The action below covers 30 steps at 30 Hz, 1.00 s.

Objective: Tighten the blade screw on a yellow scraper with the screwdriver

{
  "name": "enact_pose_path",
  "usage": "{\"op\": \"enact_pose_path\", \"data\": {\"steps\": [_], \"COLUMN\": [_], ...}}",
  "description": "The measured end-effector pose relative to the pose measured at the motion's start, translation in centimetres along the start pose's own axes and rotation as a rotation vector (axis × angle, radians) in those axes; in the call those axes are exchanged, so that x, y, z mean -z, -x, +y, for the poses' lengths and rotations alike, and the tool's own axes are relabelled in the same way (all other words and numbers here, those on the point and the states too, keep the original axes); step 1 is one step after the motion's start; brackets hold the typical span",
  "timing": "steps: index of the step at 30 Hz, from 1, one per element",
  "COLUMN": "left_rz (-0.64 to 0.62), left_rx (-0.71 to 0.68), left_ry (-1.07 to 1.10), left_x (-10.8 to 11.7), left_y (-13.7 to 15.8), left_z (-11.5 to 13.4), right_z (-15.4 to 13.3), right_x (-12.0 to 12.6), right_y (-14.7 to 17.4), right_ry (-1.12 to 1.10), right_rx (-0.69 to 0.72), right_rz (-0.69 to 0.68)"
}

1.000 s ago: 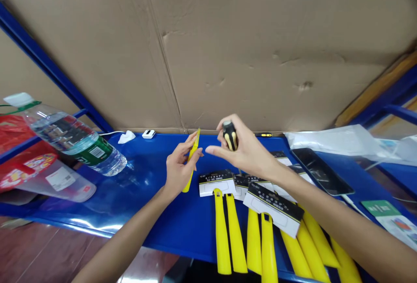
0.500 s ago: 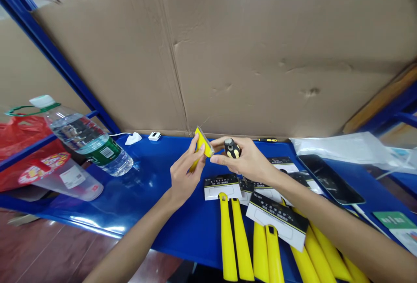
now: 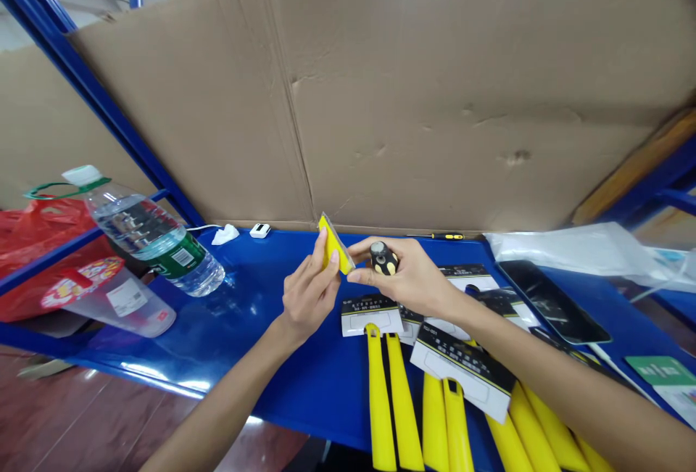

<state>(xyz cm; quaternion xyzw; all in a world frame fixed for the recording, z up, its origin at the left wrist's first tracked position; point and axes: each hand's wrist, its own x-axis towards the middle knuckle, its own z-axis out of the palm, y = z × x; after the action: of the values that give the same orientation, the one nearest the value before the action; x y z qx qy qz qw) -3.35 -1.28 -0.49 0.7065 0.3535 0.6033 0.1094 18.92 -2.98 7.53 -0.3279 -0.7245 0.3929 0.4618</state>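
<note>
A small yellow plastic piece (image 3: 334, 247) is held up above a blue shelf (image 3: 255, 312), pinched between both hands just in front of a cardboard wall (image 3: 413, 95). The left hand (image 3: 307, 296) grips it from below, fingers curled up around its lower edge with the thumb against its face. The right hand (image 3: 405, 280) meets it from the right: thumb and forefinger touch the piece's right edge, while the other fingers close around a short black-and-yellow screwdriver handle (image 3: 383, 257) tucked in the palm. Whether the screwdriver tip touches the piece cannot be told.

Just below the hands lie several packaged yellow tools (image 3: 405, 399) with white and black header cards (image 3: 371, 312), fanned out toward the near edge of the shelf. To the right of the right hand rests a dark phone (image 3: 552, 301), with clear plastic bags (image 3: 576, 247) beyond it. Well to the left of the left hand a water bottle (image 3: 152, 236) lies tilted, beside a clear plastic cup (image 3: 117, 301) and a red bag (image 3: 38, 229). A small white charger (image 3: 259, 230) sits by the cardboard.
</note>
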Motion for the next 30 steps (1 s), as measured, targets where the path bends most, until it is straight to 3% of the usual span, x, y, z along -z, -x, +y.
{"op": "enact_pose_path", "data": {"steps": [4,9,14,18,20,23,27,30], "left_rz": [-0.045,0.077,0.032,-0.015,-0.054,-0.116,-0.127,-0.137], "left_rx": [0.051,0.263,0.497,0.532,0.557,0.636,0.731,0.748], "left_ry": [-0.002,0.235,0.626,0.686,0.674,0.66,0.672,0.666], "left_x": [-0.1,-1.4,-0.4,0.9,0.9,0.4,-0.1,0.2], "left_y": [0.3,-0.3,-2.9,-3.5,-3.2,-2.3,-1.1,-0.2], "left_z": [-0.3,1.6,4.5,5.0,4.9,4.9,5.2,6.0], "right_z": [0.5,0.0,-3.2,-6.5,-7.1,-5.2,1.1,5.1], "right_x": [0.0,0.6,3.7,6.7,8.3,11.4,15.1,16.2], "right_y": [-0.1,-0.6,-0.3,0.7,0.8,0.4,0.6,2.3], "right_ry": [-0.026,0.042,0.131,0.388,0.526,0.741,1.095,1.12], "right_rx": [-0.004,-0.039,0.143,0.271,0.292,0.12,-0.393,-0.511], "right_rz": [-0.006,0.053,0.149,0.354,0.361,0.128,-0.34,-0.434]}}
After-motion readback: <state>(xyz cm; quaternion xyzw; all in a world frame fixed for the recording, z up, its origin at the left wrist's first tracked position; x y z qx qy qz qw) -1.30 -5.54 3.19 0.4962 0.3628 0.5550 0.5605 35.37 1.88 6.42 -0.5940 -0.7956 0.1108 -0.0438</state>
